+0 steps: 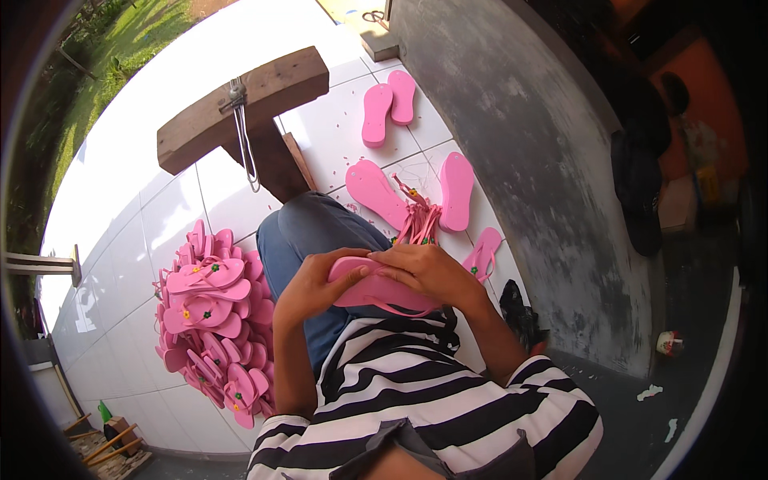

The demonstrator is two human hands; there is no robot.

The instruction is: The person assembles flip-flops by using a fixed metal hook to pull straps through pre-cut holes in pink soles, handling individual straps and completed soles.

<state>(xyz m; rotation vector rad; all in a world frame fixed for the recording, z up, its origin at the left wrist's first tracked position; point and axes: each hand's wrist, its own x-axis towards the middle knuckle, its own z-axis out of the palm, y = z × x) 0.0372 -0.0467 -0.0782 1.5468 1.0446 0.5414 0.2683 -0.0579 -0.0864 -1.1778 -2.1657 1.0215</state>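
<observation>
Both my hands grip a pink flip-flop (364,298) in front of my striped shirt, its strap hanging along the lower edge. My left hand (314,282) wraps the toe or heel end, thumb across the sole; which end it is I cannot tell. Fingers of my right hand (422,270) press on the sole's upper side. Just beyond lies a bundle of pink straps (419,224), between a pink sole (376,192) and another upright-lying pink sole (456,192). A strapped flip-flop (483,253) with a green flower rests beside my right forearm.
A large pile of pink flip-flops (210,316) sits on the tiles at my left. Ahead stands a wooden T-shaped post (264,88) with a looped white cord (242,144). Two more soles (377,116) lie near the grey wall (512,136). A black plastic bag (518,310) is at right.
</observation>
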